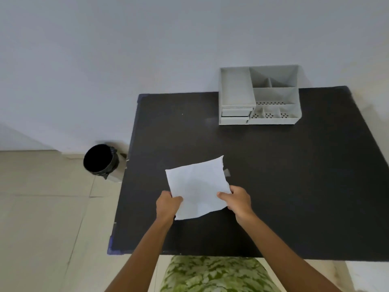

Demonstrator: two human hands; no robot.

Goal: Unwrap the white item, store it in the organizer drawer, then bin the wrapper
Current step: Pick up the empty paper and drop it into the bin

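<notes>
A flat, roughly square sheet of white, faintly textured paper-like material [196, 186] is held just above the near middle of a matte black rectangular tabletop [294, 186], its far corner lifted and its near edge slightly curled. Whether anything is wrapped inside it cannot be told. The left hand [168, 205] pinches the sheet's near-left corner, thumb on top; the right hand [237, 200] grasps its near-right edge, thumb pressed on the upper face, so the sheet stretches between the 2 hands. A small greyish scrap [227, 172] lies on the table just beside the sheet's right edge.

At the table's far edge, well apart from the sheet, stands a light grey plastic desk organizer [235, 87] with open compartments, perforated floors, and 2 shut drawers [235, 115] stacked at its lower left. On the beige tiled floor [42, 218] left of the table stands a round bin lined with a black bag [101, 160]. A green leaf-patterned fabric [212, 275] shows at the near edge.
</notes>
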